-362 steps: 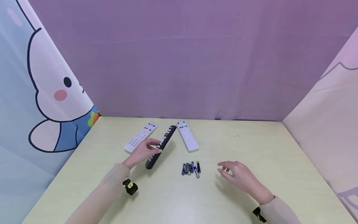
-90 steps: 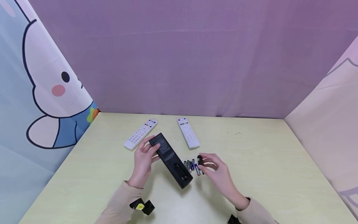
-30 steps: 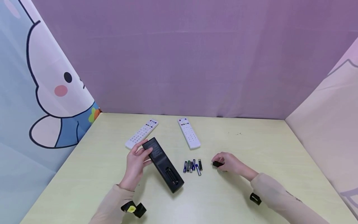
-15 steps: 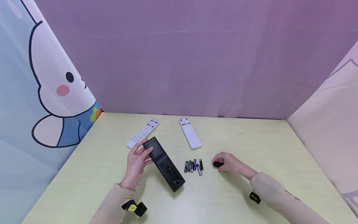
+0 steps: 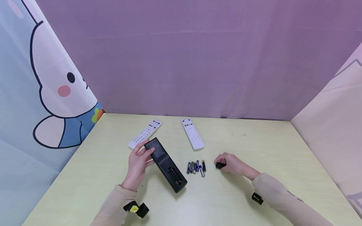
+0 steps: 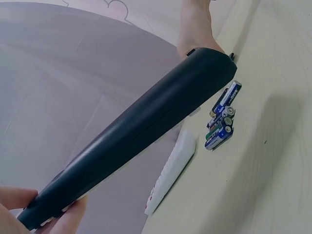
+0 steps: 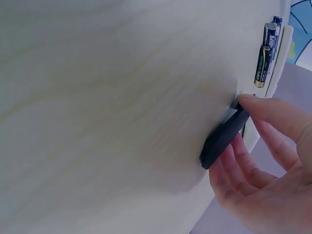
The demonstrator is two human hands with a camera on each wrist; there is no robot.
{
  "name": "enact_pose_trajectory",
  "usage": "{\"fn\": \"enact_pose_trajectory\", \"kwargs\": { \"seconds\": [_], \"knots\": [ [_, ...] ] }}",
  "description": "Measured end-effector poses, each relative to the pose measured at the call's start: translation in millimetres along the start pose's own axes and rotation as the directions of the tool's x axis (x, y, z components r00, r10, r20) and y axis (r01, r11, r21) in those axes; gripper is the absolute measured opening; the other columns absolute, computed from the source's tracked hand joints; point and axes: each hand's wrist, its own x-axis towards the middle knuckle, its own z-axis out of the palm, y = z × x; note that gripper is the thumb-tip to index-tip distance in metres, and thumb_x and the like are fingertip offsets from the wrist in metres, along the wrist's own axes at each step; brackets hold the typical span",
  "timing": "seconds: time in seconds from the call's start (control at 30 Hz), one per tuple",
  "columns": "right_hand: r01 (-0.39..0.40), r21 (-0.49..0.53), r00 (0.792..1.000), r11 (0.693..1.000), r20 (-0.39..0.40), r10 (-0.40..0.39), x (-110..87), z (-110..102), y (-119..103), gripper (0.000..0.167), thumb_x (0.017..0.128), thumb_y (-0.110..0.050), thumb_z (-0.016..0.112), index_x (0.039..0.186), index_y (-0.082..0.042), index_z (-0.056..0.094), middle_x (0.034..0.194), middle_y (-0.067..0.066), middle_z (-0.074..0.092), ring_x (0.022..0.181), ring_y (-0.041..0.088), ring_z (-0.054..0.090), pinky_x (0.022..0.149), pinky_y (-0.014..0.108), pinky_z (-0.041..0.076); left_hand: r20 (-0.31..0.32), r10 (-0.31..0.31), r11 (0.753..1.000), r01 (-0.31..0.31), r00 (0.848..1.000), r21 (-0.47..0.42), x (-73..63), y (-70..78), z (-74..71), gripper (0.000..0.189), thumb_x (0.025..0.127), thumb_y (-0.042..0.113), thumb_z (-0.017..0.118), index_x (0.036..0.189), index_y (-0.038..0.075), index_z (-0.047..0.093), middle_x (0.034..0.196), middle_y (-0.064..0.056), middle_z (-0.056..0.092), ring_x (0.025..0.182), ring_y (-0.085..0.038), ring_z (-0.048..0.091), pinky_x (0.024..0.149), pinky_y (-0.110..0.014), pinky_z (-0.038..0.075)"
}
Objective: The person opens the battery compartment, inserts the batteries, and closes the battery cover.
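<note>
Gripping the black remote (image 5: 166,164) by its upper end between thumb and fingers of the left hand (image 5: 137,166), tilted above the table (image 5: 215,201) and turned over to show the open battery slot (image 5: 174,175). Pinching the small black cover (image 7: 224,139) between thumb and fingertips of the right hand (image 5: 233,164), right of the batteries (image 5: 194,169); cannot tell whether touching the table or just above. Probably setting the cover aside at this step; next, calls for parting the right fingers cleanly while holding the remote steady.

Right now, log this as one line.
left hand: holds black remote, compartment open | right hand: pinches cover | batteries: loose on table | white remotes: face up
</note>
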Motion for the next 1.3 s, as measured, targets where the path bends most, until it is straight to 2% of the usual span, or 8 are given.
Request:
{"fn": "enact_pose_trajectory", "kwargs": {
  "seconds": [0.17,0.37,0.63,0.83,1.07,1.3],
  "knots": [
    [0.008,0.023,1.0,1.0,-0.021,-0.008,1.1,-0.8,-3.0,0.03,0.072,0.001,0.067,0.101,0.0,0.06,0.091,0.007,0.059,0.081,0.02,0.053,0.068,0.028,0.048,0.0,-0.002,1.0,0.002,1.0,-0.002,0.2,0.0,0.1,0.039,0.081,-0.003,0.057,0.116,0.012,0.049,0.08,0.004,0.065,0.063,-0.012,0.063,0.056,-0.028,0.054],
    [0.031,0.084,0.996,0.996,-0.089,-0.024,4.5,1.8,-8.8,0.024,0.079,-0.002,0.061,0.103,0.002,0.059,0.096,0.013,0.059,0.084,0.024,0.055,0.071,0.032,0.05,0.005,-0.005,1.0,0.005,1.0,-0.005,0.5,0.2,0.5,0.04,0.081,-0.002,0.057,0.118,0.012,0.048,0.08,0.004,0.065,0.063,-0.012,0.064,0.057,-0.028,0.054],
    [0.019,0.156,0.991,0.988,-0.132,0.002,9.1,8.8,-26.1,0.023,0.08,-0.002,0.059,0.102,0.004,0.059,0.092,0.016,0.06,0.079,0.022,0.057,0.066,0.024,0.05,0.005,-0.006,1.0,0.006,1.0,-0.011,-0.1,0.4,-0.1,0.04,0.081,-0.003,0.057,0.117,0.013,0.049,0.08,0.004,0.065,0.063,-0.012,0.064,0.057,-0.028,0.054],
    [-0.031,0.184,0.985,0.982,-0.16,0.061,13.3,17.1,-36.2,0.023,0.078,0.0,0.06,0.1,0.006,0.059,0.081,0.01,0.06,0.071,0.019,0.057,0.058,0.021,0.05,0.005,-0.005,1.0,0.005,1.0,-0.012,-0.5,0.4,-0.8,0.04,0.081,-0.003,0.056,0.118,0.012,0.048,0.08,0.004,0.065,0.063,-0.012,0.064,0.057,-0.028,0.054],
    [-0.157,0.261,0.966,0.953,-0.161,0.203,18.4,27.2,-47.2,0.024,0.077,0.002,0.059,0.101,0.005,0.059,0.075,0.007,0.058,0.063,0.015,0.056,0.052,0.022,0.051,-0.001,-0.01,1.0,0.01,1.0,-0.01,-0.7,-0.2,-1.8,0.038,0.081,-0.002,0.057,0.114,0.015,0.051,0.08,0.005,0.065,0.063,-0.011,0.063,0.057,-0.028,0.054],
    [-0.258,0.245,0.944,0.934,-0.143,0.298,24.4,35.9,-51.4,0.024,0.078,-0.002,0.061,0.101,0.002,0.059,0.073,0.005,0.057,0.054,0.016,0.054,0.047,0.024,0.049,0.002,-0.018,1.0,0.018,1.0,-0.017,-1.3,-1.1,-2.1,0.037,0.08,-0.001,0.059,0.112,0.016,0.051,0.08,0.004,0.065,0.062,-0.011,0.063,0.056,-0.026,0.054]
  ]
}}
